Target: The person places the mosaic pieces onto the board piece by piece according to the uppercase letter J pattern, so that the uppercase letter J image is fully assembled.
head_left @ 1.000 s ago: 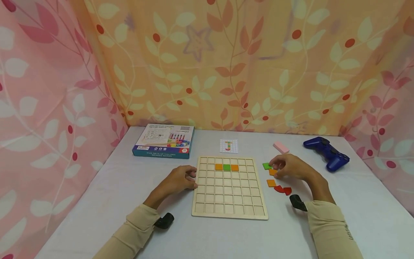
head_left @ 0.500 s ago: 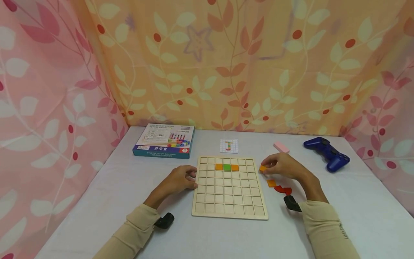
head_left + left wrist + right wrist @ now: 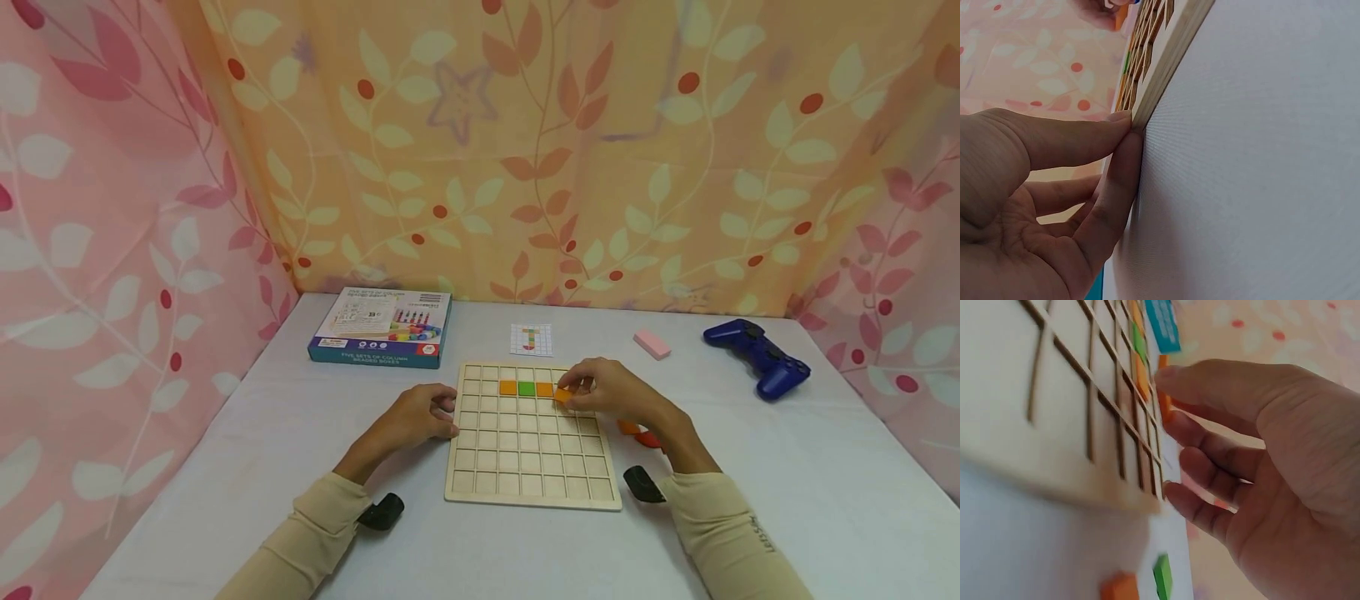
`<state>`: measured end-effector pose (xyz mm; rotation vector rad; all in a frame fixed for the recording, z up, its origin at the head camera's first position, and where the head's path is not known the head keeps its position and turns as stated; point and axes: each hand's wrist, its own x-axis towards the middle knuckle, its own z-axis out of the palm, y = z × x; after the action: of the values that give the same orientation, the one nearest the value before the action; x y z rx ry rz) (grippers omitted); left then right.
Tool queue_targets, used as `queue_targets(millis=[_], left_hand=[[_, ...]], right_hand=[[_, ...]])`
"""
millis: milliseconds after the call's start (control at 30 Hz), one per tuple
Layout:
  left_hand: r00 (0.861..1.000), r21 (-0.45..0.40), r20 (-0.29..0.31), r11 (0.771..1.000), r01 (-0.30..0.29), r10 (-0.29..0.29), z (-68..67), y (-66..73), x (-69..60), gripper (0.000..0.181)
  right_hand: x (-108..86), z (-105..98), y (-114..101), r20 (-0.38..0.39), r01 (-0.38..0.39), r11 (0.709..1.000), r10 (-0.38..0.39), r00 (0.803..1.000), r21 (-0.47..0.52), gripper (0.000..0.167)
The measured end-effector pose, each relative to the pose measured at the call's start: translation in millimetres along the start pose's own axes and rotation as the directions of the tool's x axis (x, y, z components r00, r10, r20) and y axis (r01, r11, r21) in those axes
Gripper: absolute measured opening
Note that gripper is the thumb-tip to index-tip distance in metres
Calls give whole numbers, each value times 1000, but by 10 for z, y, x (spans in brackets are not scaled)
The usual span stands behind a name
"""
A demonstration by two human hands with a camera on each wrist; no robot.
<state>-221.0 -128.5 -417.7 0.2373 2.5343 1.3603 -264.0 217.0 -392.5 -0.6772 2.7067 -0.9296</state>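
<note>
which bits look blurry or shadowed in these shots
Right wrist view: loose orange tile and near board edge blurred; left wrist view: dim, right hand blurred, soft shadow on cloth near the left hand; head view: fairly evenly lit, finest print on the box unreadable.

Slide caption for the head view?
Left hand gripping the edge of a wooden grid board, right hand holding an orange tile over it.

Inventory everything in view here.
Board: 1, wooden, centre
Set tiles: 2 orange, 1 green, on board
Held tile: 1, orange, over board
Loose tiles: 1 orange, 1 green, red (count hidden), right
Card: 1, white, back
Box: 1, teal-white, back left
Block: 1, pink, right
Controller: 1, blue, far right
Tabletop: 1, white, beneath
Backdrop: 1, orange-pink, around
Wrist cameras: 2, black, wrists
Sleeves: 2, beige, forearms
Left hand: 1, pinching board edge
Right hand: 1, gripping tile
</note>
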Motion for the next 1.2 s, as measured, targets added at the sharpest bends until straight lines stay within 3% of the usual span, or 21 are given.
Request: queue_targets(millis=[200, 433, 800, 1200], left_hand=[[1000, 3, 4, 1000, 7, -7, 5, -4, -2, 58], [1000, 2, 2, 1000, 4, -4, -2, 4, -10, 59], [1000, 0, 3, 1000, 22, -22, 7, 13, -24, 59], [1000, 0, -6, 1000, 20, -20, 9, 8, -7, 58]], right_hand=[[83, 160, -111, -22, 82, 996, -83, 996, -24, 32], [142, 304, -286, -6, 189, 976, -191, 982, -109, 24], [176, 426, -324, -26, 168, 967, -176, 984, -192, 20], [181, 415, -335, -26, 152, 966, -161, 987, -210, 21]])
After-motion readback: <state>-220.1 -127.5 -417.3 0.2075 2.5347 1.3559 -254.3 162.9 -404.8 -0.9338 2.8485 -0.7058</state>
